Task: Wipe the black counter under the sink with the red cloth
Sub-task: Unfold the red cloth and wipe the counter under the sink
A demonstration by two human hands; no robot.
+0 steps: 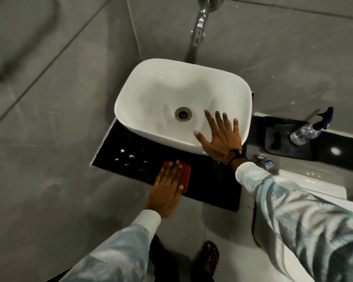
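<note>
A white basin sink (163, 88) sits on a glossy black counter (208, 186). My left hand (167, 188) lies flat, palm down, pressing the red cloth (43, 174) onto the counter in front of the sink; only the cloth's far and right edges show past my fingers. White foam or water spots (128, 158) lie on the counter just left of the cloth. My right hand (220, 139) rests with fingers spread on the sink's front right rim and holds nothing.
A chrome tap (201, 23) comes out of the grey tiled wall above the sink. A clear spray bottle with a dark trigger (310, 129) stands on a black ledge at the right. A white fixture (324, 190) sits below it. My foot (210, 257) is on the floor.
</note>
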